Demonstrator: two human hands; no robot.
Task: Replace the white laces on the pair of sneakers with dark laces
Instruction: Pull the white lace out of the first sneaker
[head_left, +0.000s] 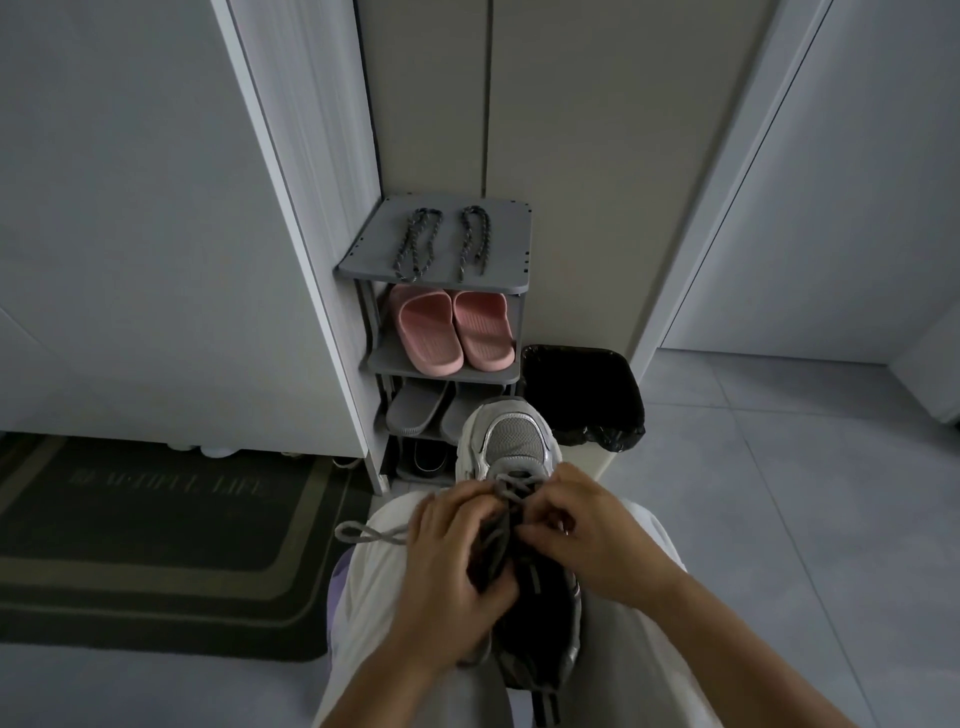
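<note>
Item one: sneaker (517, 447). We find it on the lap (374, 561), toe pointing away from us toward the shoe rack (509, 249) and heel toward the body. Its long axis runs straight out from us.

Item two: white lace (363, 534). It is threaded through the sneaker and looks grey in this dim light. One loose loop trails off the left side of the lap, and the crossings sit between our two hands.

Item three: left hand (452, 566). Its fingers curl round the sneaker's left side at the opening and grip it.

Item four: right hand (587, 535). Its fingers appear to pinch the white lace at the upper crossings, though the exact strand is hidden.

Item five: dark laces (415, 241). There are two, lying side by side on the rack's top shelf, running from back edge to front edge. They are well apart from both hands, straight ahead beyond the toe.

Also noted: pink slippers (452, 332) one shelf down, a bin (582, 395) to the right of the rack, and a doormat (156, 530) to the left.

We judge that the next pull runs along the shoe's axis, with the right hand nearer the lace.
</note>
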